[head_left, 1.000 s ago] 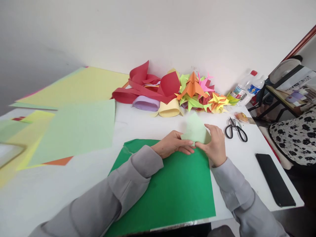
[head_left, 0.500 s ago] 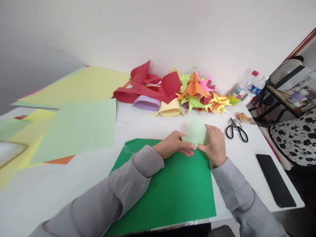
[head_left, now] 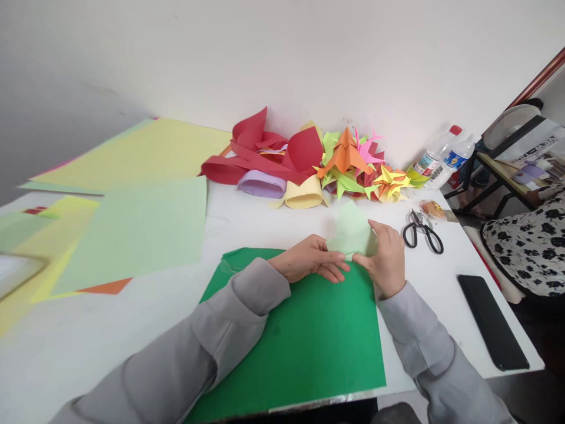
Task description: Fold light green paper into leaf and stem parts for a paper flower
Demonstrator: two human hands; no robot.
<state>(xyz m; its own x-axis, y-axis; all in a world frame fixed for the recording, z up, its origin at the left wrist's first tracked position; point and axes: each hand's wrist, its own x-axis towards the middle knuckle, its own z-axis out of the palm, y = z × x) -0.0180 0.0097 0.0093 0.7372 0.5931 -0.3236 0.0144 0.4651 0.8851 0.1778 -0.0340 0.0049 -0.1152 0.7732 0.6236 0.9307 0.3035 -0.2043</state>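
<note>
Both of my hands grip a pale green folded paper piece (head_left: 352, 231) just above the far edge of a dark green sheet (head_left: 304, 335) lying on the white table (head_left: 145, 318). My left hand (head_left: 309, 264) pinches the piece's lower left corner, fingers closed on it. On the piece's right side, my right hand (head_left: 387, 259) has its fingers curled round the edge and its thumb on the bottom fold. The folded piece points away from me, tilted up a little.
Folded paper figures (head_left: 353, 162) and red curled strips (head_left: 265, 153) are piled against the wall. Black scissors (head_left: 421, 231) and a black phone (head_left: 492, 321) lie to the right, bottles (head_left: 436, 156) behind them. Large pale green (head_left: 136, 232) and yellow sheets (head_left: 141, 153) cover the left.
The hands have shifted only slightly on the pale green piece; its tip has tilted a little, and the right fingers have moved along its edge.
</note>
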